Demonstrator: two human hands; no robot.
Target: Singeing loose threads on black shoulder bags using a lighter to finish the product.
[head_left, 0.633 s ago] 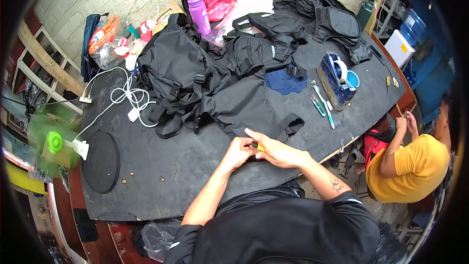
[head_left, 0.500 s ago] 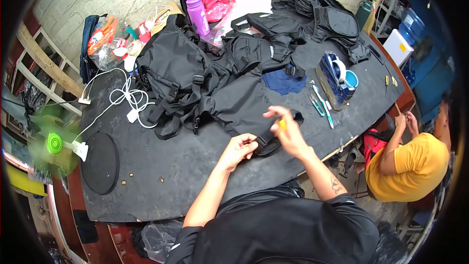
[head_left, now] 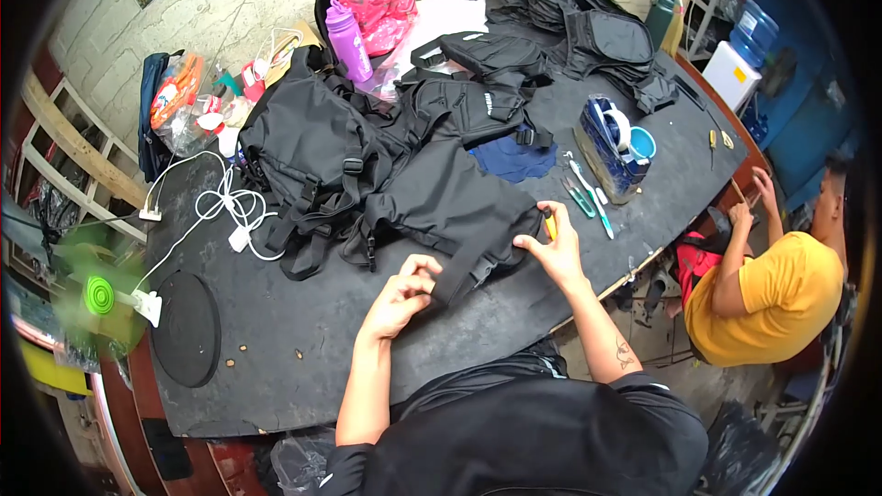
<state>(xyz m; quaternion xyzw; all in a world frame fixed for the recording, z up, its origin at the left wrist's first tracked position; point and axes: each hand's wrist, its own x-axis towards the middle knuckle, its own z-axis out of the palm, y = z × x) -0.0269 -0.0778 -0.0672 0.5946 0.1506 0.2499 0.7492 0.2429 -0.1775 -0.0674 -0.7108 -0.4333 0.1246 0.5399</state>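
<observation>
1. Near the front edge of the table (head_left: pixel 303 404), the left hand (head_left: pixel 395 308) pinches the end of a black strap (head_left: pixel 454 274) between thumb and curled fingers.
2. Opposite it, the right hand (head_left: pixel 559 253) grips a small yellow tool (head_left: pixel 551 228), thumb at the fabric's edge.
3. Between and beyond both hands, the black bag (head_left: pixel 455 197) lies on the tabletop, its strap toward the person.
4. Right of the bag lie green-handled snips (head_left: pixel 580 197).
</observation>
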